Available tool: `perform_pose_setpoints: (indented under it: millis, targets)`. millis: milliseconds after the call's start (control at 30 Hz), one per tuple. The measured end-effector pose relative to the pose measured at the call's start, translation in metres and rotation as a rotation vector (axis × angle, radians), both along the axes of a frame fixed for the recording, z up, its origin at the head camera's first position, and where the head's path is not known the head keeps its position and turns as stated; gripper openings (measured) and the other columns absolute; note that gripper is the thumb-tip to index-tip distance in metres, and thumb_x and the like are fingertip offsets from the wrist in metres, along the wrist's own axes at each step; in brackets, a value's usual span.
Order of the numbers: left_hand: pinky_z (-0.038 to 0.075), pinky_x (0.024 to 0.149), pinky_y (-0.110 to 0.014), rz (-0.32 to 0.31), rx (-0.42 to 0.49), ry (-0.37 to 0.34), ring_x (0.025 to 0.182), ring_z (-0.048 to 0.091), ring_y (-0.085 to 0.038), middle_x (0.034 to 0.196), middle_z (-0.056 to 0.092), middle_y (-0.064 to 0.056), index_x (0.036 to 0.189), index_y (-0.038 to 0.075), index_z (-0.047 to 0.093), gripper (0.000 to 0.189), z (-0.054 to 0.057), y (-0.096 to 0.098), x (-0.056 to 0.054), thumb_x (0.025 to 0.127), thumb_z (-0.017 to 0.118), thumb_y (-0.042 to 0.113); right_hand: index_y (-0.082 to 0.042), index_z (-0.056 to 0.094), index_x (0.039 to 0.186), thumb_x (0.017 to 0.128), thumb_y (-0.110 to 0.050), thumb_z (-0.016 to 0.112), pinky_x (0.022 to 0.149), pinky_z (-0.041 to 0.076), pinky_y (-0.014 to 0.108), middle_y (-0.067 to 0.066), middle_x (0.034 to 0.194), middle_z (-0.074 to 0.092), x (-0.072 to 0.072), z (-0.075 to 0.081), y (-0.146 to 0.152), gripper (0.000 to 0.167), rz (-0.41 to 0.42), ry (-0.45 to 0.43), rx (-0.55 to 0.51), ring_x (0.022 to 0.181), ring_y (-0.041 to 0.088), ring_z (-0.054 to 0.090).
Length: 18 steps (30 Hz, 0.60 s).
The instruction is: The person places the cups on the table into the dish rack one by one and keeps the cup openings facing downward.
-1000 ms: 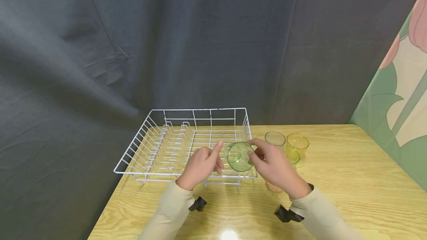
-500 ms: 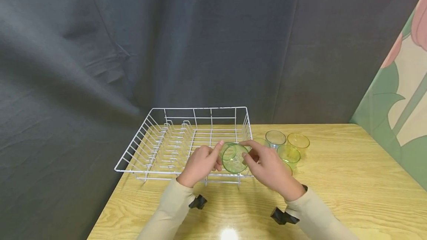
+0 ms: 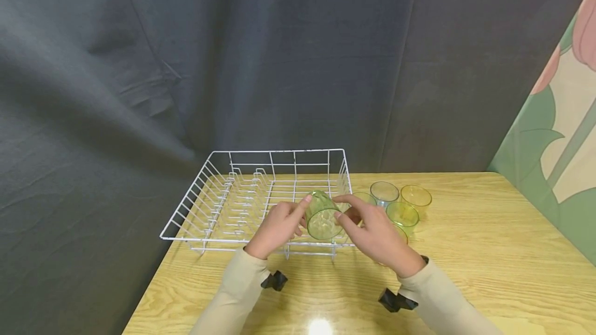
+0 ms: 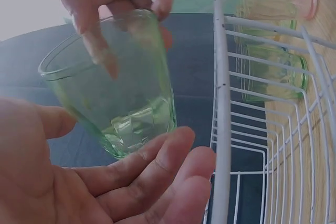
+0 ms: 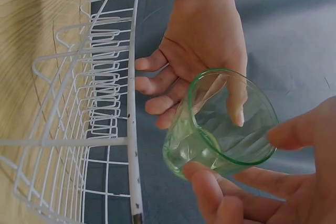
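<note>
A green drinking glass (image 3: 322,224) is tilted in the air above the front right of a white wire dish rack (image 3: 223,242). Its mouth faces down toward the head camera, with the base raised. My right hand (image 3: 379,234) pinches the rim, thumb on one side and fingers on the other. On the other side, my left hand (image 3: 277,229) has its thumb and loosely extended fingers beside the glass wall and base. In the left wrist view, the fingers (image 4: 152,171) lie under the glass's base; whether they bear its weight I cannot tell.
Several coloured glasses stand right of the rack: a bluish one (image 3: 384,190), an amber one (image 3: 416,195), a yellow-green one (image 3: 403,215) and others partly behind my right hand. A dark curtain (image 3: 298,66) hangs behind the wooden table (image 3: 489,252).
My right hand has brought the green glass left to my left hand. The glass has since tipped, its base rising and its mouth turning downward. My left hand has hardly moved.
</note>
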<state>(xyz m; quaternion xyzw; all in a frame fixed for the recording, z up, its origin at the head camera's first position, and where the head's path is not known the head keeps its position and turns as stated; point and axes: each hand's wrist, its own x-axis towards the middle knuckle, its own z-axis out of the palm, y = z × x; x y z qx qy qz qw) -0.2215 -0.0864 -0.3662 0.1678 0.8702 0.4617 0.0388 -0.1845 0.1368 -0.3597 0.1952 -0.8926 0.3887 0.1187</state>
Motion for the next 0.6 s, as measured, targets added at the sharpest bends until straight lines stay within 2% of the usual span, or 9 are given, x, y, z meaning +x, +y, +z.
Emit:
perform_pose_setpoints:
  millis: [167, 300, 433, 600]
  targets:
    - [0.058, 0.060, -0.038, -0.030, 0.063, -0.044, 0.075, 0.068, -0.030, 0.091, 0.068, -0.011, 0.109, -0.001, 0.070, 0.066, 0.000, -0.004, -0.004, 0.103, 0.041, 0.057, -0.020, 0.060, 0.132, 0.102, -0.033, 0.056, 0.069, 0.051, 0.036, -0.005, 0.092, 0.075, 0.000, -0.002, 0.000, 0.033, 0.021, -0.034, -0.024, 0.078, 0.008, 0.066]
    - [0.058, 0.062, -0.035, -0.057, 0.104, -0.076, 0.079, 0.068, -0.028, 0.105, 0.068, -0.014, 0.120, -0.002, 0.067, 0.063, 0.002, -0.006, -0.006, 0.101, 0.048, 0.055, -0.020, 0.058, 0.131, 0.102, -0.039, 0.057, 0.071, 0.051, 0.037, -0.004, 0.097, 0.075, -0.002, -0.006, -0.001, 0.035, 0.026, -0.044, -0.040, 0.081, 0.009, 0.067]
    - [0.058, 0.063, -0.036, -0.073, 0.121, -0.093, 0.082, 0.067, -0.023, 0.114, 0.068, -0.014, 0.122, 0.000, 0.066, 0.060, 0.003, -0.008, -0.007, 0.099, 0.054, 0.053, -0.018, 0.056, 0.130, 0.098, -0.040, 0.063, 0.067, 0.051, 0.032, -0.002, 0.099, 0.075, -0.005, -0.009, -0.002, 0.039, 0.032, -0.030, -0.048, 0.078, 0.007, 0.065]
    - [0.059, 0.064, -0.037, -0.061, 0.111, -0.092, 0.085, 0.068, -0.028, 0.112, 0.069, -0.013, 0.121, 0.000, 0.066, 0.061, 0.005, -0.009, -0.009, 0.095, 0.059, 0.055, -0.016, 0.055, 0.129, 0.094, -0.039, 0.070, 0.063, 0.051, 0.029, 0.005, 0.107, 0.075, -0.005, -0.012, -0.006, 0.044, 0.029, -0.034, -0.038, 0.077, 0.007, 0.065]
